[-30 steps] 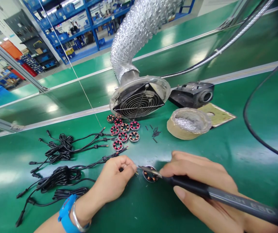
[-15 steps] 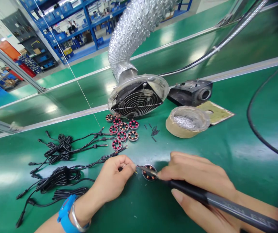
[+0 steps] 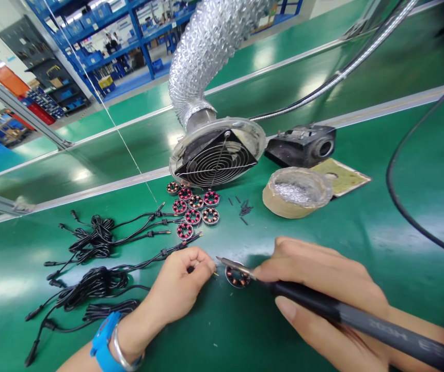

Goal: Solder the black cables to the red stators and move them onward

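Note:
My left hand (image 3: 185,279) pinches a black cable (image 3: 191,269), mostly hidden by the fingers, with thin wire ends poking out past the fingertips. My right hand (image 3: 318,289) grips a soldering iron (image 3: 311,299) like a pen, its metal tip pointing left, just above and apart from those wire ends. Under the iron's shaft lies a round motor stator (image 3: 237,281) with copper windings, partly covered. Several more stators (image 3: 193,217) with red or copper coils are grouped farther back. Bundled black cables (image 3: 94,284) with stripped ends lie to the left.
A fume extractor hood (image 3: 217,155) on a silver flexible duct (image 3: 194,67) stands behind the stators. Short black tube pieces (image 3: 246,209) lie near a tape-wrapped bowl (image 3: 284,205). Beyond it are a black iron holder (image 3: 303,144) and a yellowish sponge (image 3: 344,177). A black cord (image 3: 408,212) curves at right.
The soldering iron's tip has lifted slightly up and away from the wire ends. My left hand keeps its pinch and stays nearly still. The whole view has shifted a little.

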Demonstrator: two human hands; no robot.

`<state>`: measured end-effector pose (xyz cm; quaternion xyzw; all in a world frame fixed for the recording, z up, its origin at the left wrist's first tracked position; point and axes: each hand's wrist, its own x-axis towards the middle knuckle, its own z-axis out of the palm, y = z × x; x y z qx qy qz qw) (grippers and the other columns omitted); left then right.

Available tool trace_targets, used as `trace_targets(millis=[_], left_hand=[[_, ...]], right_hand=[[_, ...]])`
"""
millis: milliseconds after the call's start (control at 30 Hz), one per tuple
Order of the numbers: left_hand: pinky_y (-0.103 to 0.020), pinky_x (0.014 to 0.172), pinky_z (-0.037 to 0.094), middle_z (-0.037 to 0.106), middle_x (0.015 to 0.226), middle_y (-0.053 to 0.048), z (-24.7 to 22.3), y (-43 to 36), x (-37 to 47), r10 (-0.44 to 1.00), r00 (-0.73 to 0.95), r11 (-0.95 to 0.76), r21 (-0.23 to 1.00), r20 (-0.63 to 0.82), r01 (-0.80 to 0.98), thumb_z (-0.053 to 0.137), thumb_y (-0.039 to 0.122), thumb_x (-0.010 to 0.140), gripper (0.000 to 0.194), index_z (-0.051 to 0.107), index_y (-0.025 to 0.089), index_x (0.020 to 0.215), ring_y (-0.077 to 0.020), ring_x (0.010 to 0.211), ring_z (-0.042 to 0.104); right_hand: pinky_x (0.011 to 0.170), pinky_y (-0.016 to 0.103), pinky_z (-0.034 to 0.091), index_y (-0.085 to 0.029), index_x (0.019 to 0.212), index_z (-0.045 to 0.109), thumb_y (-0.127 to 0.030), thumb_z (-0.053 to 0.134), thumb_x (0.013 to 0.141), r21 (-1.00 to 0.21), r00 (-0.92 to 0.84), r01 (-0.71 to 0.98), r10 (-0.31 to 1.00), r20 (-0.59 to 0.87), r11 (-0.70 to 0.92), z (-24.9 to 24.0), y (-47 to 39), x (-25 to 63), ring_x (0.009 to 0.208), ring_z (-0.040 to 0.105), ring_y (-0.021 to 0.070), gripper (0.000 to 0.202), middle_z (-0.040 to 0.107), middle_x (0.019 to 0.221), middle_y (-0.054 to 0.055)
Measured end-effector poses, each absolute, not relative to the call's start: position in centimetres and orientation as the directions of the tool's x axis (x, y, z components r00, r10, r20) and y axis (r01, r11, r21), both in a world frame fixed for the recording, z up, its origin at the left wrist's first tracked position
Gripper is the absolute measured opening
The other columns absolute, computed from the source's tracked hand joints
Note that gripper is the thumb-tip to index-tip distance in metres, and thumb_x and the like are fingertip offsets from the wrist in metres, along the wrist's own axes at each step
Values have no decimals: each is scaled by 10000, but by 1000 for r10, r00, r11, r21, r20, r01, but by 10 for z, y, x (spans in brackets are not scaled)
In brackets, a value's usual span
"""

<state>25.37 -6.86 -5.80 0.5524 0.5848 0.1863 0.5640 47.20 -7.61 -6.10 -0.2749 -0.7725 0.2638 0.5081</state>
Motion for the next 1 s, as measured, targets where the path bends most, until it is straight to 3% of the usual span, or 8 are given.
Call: trace_targets(millis=[133, 233, 367, 567, 700, 833, 1000], left_hand=[[-228, 522, 240, 382, 611, 61, -58, -68, 253, 851, 253, 328, 841, -461, 430, 531, 415, 866, 286, 527, 164, 729, -93, 561, 306], [-234, 519, 230, 348, 609, 69, -56, -68, 253, 837, 292, 325, 849, -463, 416, 509, 443, 882, 313, 487, 176, 720, -94, 558, 275], [-233, 514, 231, 318, 607, 75, -54, -68, 250, 822, 363, 267, 860, -439, 436, 477, 446, 911, 332, 437, 192, 701, -96, 553, 253], [-234, 567, 322, 497, 650, 42, -46, -68, 248, 806, 421, 157, 837, -415, 524, 439, 404, 954, 288, 492, 192, 766, -113, 597, 413], [-241, 631, 356, 577, 709, 23, -43, -69, 248, 823, 409, 94, 805, -393, 585, 429, 360, 971, 266, 524, 193, 787, -124, 658, 482], [-236, 634, 357, 563, 693, 20, -48, -71, 249, 822, 408, 155, 845, -398, 512, 411, 392, 979, 314, 505, 190, 757, -120, 647, 463], [-235, 529, 281, 503, 599, 37, -54, -70, 248, 747, 447, 334, 859, -492, 387, 445, 486, 943, 379, 501, 186, 719, -102, 531, 350]], right_hand=[[444, 298, 419, -208, 1097, 610, -129, 493, 820, -624, -260, 226, 664, 701, 748, -64, -73, 471, 483, 534, 154, 311, 603, 640, 11], [489, 228, 481, -244, 1205, 571, -75, 510, 878, -633, -252, 280, 691, 677, 722, -67, -70, 467, 504, 582, 117, 373, 648, 669, -23], [561, 182, 500, -216, 1097, 616, -39, 527, 900, -662, -325, 259, 709, 626, 703, -77, -65, 454, 565, 604, 83, 279, 681, 758, -14], [523, 199, 441, -194, 1010, 615, -37, 499, 882, -609, -409, 225, 641, 650, 761, -87, -63, 440, 557, 553, 99, 233, 625, 690, -15], [554, 169, 454, -195, 965, 601, -30, 508, 860, -668, -369, 235, 701, 611, 706, -77, -67, 440, 560, 561, 79, 217, 628, 698, -32], [576, 167, 470, -207, 1023, 607, -26, 503, 850, -701, -403, 218, 717, 569, 679, -78, -73, 440, 578, 576, 80, 271, 648, 734, -31], [549, 192, 461, -195, 1029, 607, -43, 491, 873, -650, -375, 271, 700, 608, 710, -89, -74, 438, 571, 561, 98, 248, 620, 718, -17]])
